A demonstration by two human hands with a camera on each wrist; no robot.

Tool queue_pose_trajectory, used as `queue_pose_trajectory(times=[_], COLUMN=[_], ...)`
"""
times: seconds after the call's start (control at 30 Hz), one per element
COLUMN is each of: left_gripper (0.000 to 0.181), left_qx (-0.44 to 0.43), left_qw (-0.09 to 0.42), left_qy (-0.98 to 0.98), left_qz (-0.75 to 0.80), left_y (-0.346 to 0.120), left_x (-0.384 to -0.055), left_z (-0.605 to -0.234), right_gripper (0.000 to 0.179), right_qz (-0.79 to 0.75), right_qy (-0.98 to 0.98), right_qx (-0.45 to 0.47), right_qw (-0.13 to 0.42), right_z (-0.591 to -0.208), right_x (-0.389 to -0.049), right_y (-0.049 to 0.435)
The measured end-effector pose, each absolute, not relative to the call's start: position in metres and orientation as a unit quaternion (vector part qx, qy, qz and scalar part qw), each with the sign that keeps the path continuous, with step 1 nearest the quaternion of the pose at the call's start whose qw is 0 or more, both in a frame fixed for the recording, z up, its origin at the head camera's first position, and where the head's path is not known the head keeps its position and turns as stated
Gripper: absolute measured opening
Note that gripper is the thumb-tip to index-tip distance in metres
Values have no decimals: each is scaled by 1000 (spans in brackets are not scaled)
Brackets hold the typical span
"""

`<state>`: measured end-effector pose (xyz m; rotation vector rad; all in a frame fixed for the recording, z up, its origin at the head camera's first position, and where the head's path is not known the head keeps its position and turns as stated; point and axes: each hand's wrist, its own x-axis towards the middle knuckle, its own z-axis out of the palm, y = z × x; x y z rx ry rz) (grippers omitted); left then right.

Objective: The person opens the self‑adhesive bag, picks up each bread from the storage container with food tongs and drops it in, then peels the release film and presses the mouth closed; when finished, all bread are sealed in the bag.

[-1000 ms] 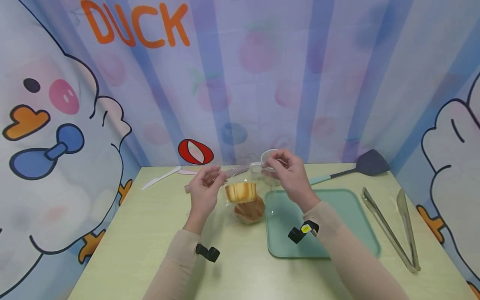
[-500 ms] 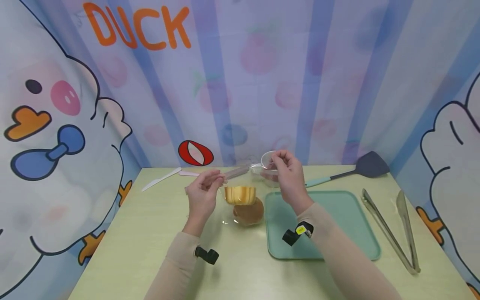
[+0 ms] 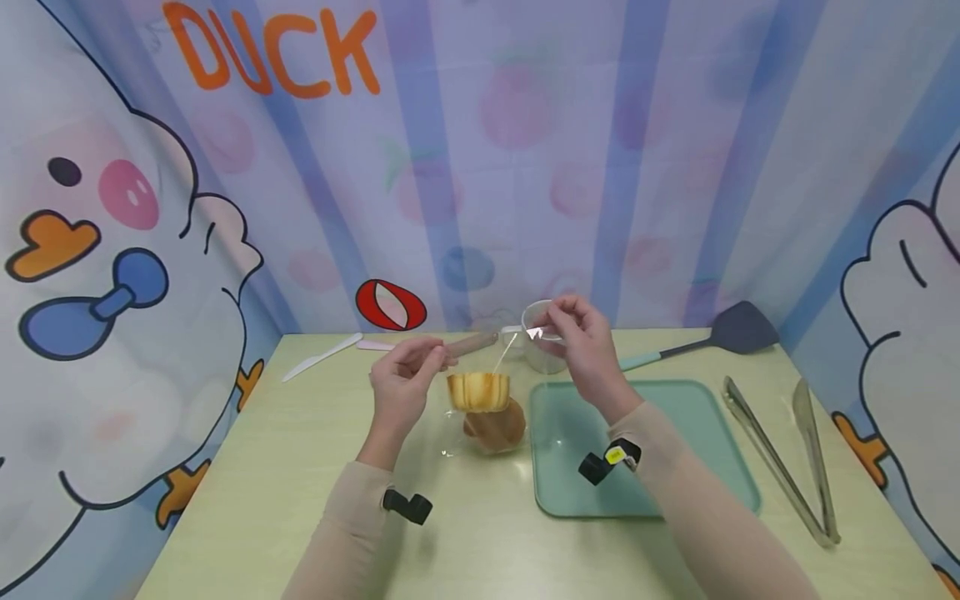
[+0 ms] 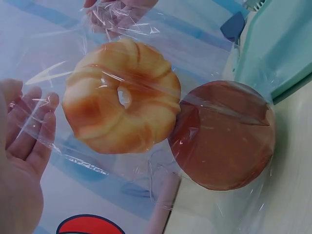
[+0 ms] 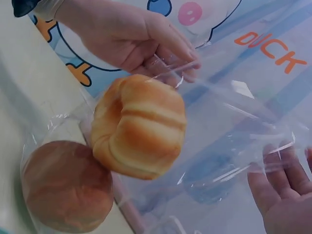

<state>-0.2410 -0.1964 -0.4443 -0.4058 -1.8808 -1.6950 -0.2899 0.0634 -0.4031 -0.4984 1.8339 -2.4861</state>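
Note:
Both hands hold a clear plastic bag [image 5: 239, 122] stretched between them above the table. In the head view my left hand [image 3: 402, 375] pinches its left side with thumb and fingers. My right hand [image 3: 588, 354] pinches the opposite side. Inside the film hangs a golden, ridged ring-shaped bread [image 4: 146, 83]. Against its lower side lies a round brown bun [image 4: 224, 136], lower in the bag. The right wrist view shows the ring bread from its side, with the bun touching it. Part of the right hand's fingers shows behind the film there.
A mint-green tray [image 3: 720, 492] lies right of the bag. Further right are metal tongs [image 3: 783, 467] and a dark-headed turner [image 3: 742, 329]. Behind the hands stand a clear handled cup [image 3: 542, 358] and a pinkish rod [image 3: 472, 343]. A white plastic knife [image 3: 322, 357] lies back left.
The ring bread and the bun have sunk slightly and shifted a little left with the bag. My left hand has moved slightly left; both hands keep their pinch.

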Motion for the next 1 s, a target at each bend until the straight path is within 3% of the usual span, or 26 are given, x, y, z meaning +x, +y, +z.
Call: queue_pose_trajectory(times=[0.17,0.27,1.0], left_gripper=[16,18,14], left_qx=[-142,-145,-115], left_qw=[278,268,295], left_qy=[-706,-697,-696], left_qz=[-636,-649,-644], left_y=[-199,-201,-212], left_x=[-240,-238,-236], left_z=[-445,-445,-445], right_gripper=[34,38,16], right_qz=[-760,-718,-624], right_qy=[606,650,741], right_qx=[-230,-246,-243], right_qw=[43,32,-45], right_z=[-412,-415,-408], right_x=[-289,-289,-291], right_y=[71,74,56])
